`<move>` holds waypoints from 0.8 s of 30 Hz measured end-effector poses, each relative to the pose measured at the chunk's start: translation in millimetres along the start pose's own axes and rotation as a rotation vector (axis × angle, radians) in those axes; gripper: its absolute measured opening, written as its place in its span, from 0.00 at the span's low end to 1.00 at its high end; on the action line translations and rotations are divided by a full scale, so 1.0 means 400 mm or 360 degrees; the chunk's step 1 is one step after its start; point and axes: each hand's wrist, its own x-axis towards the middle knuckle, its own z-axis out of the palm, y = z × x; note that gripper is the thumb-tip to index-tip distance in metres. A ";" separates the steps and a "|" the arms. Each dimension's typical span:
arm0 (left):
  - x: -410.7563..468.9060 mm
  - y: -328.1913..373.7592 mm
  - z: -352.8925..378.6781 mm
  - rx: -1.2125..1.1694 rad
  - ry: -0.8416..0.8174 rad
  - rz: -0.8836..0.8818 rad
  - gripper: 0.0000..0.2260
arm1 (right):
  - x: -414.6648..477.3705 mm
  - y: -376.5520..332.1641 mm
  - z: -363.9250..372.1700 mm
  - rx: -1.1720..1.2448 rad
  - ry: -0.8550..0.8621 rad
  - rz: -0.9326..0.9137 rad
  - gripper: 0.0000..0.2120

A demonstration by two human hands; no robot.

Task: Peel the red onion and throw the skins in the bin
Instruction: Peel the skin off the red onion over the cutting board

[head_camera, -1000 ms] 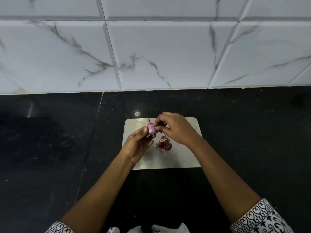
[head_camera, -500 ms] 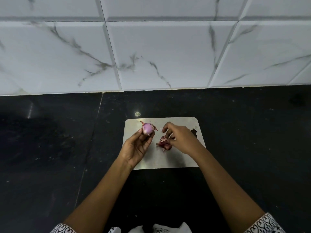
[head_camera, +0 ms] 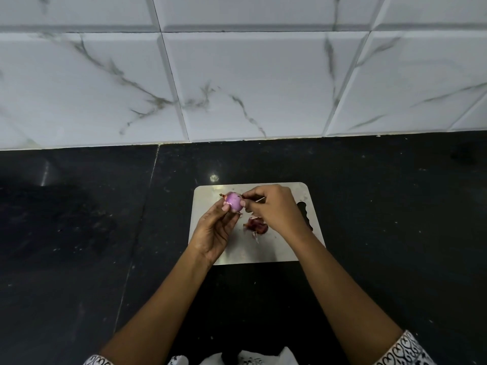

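- Fingertips of the right hand [head_camera: 276,209] are pinched narrow at the onion's right side; a thin pale sliver is seen projecting from the pinch, though whether it is skin or stem cannot be told.
- Head view: the red onion [head_camera: 233,202] is held up between the thumb and fingers of the left hand [head_camera: 214,233], which are curled round its lower half in a loose cradle, palm turned upward.
- Most of the onion's visible face is shown smooth and pale purple; a darker stub is noted at its upper left end.
- The onion is carried above the far left part of the steel board [head_camera: 279,252], not resting on it.
- A small heap of dark red skins [head_camera: 257,225] is seen lying on the board, just beside the right wrist and below the onion.
- Step judged in hand: the last shreds of skin are being stripped; peeling is reckoned nearly done.
- Next move, as judged: a firm, short pull away from the bulb is called for, then the skins are to be gathered.
- No bin is found in this view; the black counter [head_camera: 79,246] and the marbled tiles [head_camera: 237,83] are all that surround the board.
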 end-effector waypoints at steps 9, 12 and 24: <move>-0.001 -0.020 0.002 -0.0002 0.0019 0.0088 0.12 | -0.008 -0.011 -0.003 -0.0065 0.0086 -0.0024 0.07; 0.000 -0.020 0.005 0.0009 0.0005 0.0109 0.14 | -0.013 -0.015 0.006 -0.0097 0.0162 -0.0015 0.06; -0.010 -0.037 -0.001 -0.0122 0.0008 0.0110 0.18 | -0.012 -0.006 0.045 -0.0424 0.0326 -0.0183 0.05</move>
